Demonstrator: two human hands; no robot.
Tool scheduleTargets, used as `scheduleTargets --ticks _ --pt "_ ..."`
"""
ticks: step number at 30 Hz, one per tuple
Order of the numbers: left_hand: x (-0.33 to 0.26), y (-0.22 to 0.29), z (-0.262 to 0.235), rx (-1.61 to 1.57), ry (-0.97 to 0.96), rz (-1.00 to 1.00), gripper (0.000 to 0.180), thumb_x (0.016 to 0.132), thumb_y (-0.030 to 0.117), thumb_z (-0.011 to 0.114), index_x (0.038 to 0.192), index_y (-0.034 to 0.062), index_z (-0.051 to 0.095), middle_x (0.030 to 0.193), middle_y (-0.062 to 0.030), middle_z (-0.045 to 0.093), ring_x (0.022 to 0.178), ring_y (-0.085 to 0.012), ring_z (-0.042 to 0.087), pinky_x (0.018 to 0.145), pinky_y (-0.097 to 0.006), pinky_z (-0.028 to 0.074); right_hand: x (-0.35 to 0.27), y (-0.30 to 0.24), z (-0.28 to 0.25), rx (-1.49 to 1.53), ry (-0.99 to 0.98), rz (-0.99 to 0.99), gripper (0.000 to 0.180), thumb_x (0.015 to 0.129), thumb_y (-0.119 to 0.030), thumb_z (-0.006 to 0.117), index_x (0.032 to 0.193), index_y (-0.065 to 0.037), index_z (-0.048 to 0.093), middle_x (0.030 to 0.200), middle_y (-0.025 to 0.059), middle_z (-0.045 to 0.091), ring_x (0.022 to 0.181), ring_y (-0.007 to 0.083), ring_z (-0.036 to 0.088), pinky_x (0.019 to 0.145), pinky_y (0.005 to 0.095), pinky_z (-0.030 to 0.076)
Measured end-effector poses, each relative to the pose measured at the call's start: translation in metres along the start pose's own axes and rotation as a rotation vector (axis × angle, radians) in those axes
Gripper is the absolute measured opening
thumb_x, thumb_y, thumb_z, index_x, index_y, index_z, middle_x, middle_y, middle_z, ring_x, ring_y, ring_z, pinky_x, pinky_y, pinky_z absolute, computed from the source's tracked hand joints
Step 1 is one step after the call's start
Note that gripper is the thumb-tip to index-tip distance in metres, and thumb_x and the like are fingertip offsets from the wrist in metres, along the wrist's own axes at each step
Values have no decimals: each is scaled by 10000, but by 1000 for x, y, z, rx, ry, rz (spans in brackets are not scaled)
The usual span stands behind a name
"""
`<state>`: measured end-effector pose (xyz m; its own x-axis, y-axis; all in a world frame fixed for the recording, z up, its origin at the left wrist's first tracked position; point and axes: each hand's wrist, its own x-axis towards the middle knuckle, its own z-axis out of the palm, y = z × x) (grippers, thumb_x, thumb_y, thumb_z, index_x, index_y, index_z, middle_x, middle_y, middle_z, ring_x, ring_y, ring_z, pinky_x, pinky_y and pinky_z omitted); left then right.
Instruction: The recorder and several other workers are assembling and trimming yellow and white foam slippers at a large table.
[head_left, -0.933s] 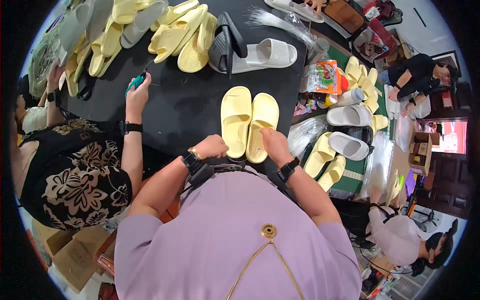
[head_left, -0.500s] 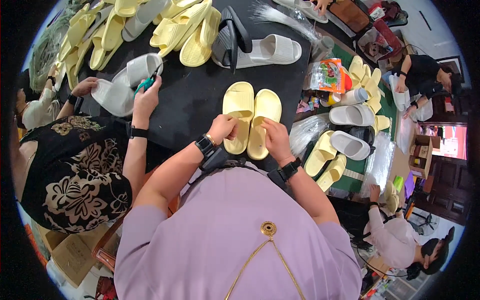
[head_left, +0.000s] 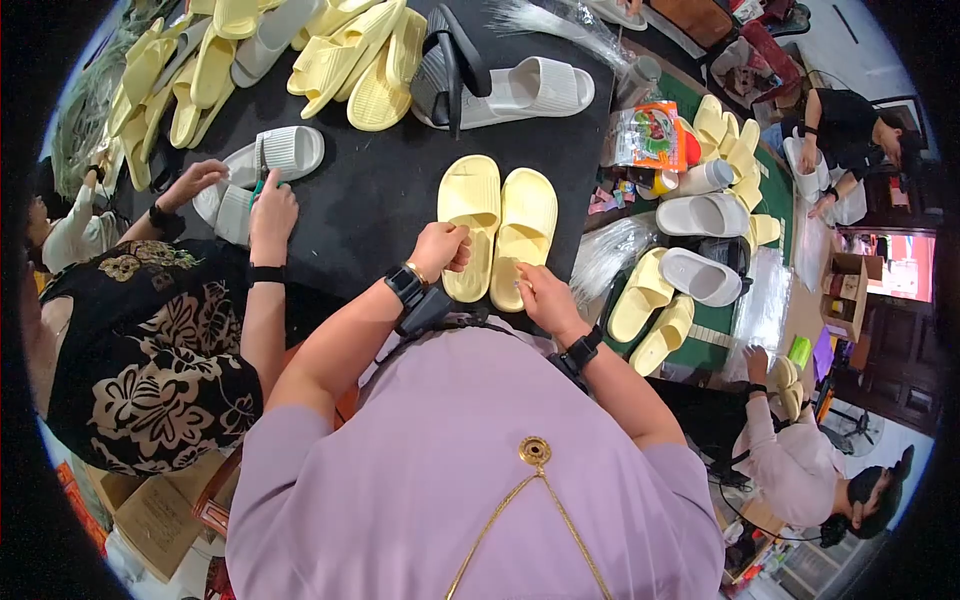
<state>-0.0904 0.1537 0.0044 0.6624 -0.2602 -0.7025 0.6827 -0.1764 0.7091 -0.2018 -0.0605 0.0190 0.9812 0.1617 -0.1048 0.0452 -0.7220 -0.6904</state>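
A pair of pale yellow slide slippers lies side by side in front of me on the black table, toes pointing away. My left hand [head_left: 440, 248] is curled closed over the inner side of the left slipper [head_left: 468, 212]; whether anything small sits between its fingers is hidden. Near the heel of the right slipper [head_left: 525, 225], my right hand [head_left: 548, 300] has thumb and fingers pinched together at its edge. What that pinch holds, if anything, is too small to make out.
On the black table [head_left: 370, 185], yellow slippers [head_left: 345, 60], a grey slipper [head_left: 540, 88] and a black one [head_left: 450, 75] lie farther off. At left a co-worker holds green-handled scissors [head_left: 258, 185] at a grey slipper [head_left: 290, 152]. Right stands a green-topped table [head_left: 710, 355] with slippers and plastic bags.
My right hand has moved nearer, down toward the right slipper's heel. My left hand stays by the left slipper. The co-worker's scissors have shifted left onto the grey slipper.
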Motion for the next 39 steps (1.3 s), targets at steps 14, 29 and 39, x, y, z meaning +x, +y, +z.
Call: scheduleTargets --ticks 14,29,39 --pt "-4 21 -4 620 228 383 402 844 343 594 721 -34 654 613 -139 623 528 -244 616 505 -342 484 44 8 16 -223 107 5 445 827 -110 499 1237 37 406 1184 242 491 926 398 579 758 438 509" --pt "73 89 -22 943 447 235 316 742 293 647 890 15 669 932 -210 660 905 -360 639 760 -423 522 51 3 16 -292 37 115 393 801 -92 459 1168 46 441 1123 228 519 887 394 589 768 449 508" --pt "90 79 -16 1055 540 494 185 720 172 581 824 54 678 821 -196 652 753 -355 641 663 -429 527 56 -1 15 -303 64 165 248 793 -94 465 1007 27 502 938 237 585 762 394 614 665 465 515"
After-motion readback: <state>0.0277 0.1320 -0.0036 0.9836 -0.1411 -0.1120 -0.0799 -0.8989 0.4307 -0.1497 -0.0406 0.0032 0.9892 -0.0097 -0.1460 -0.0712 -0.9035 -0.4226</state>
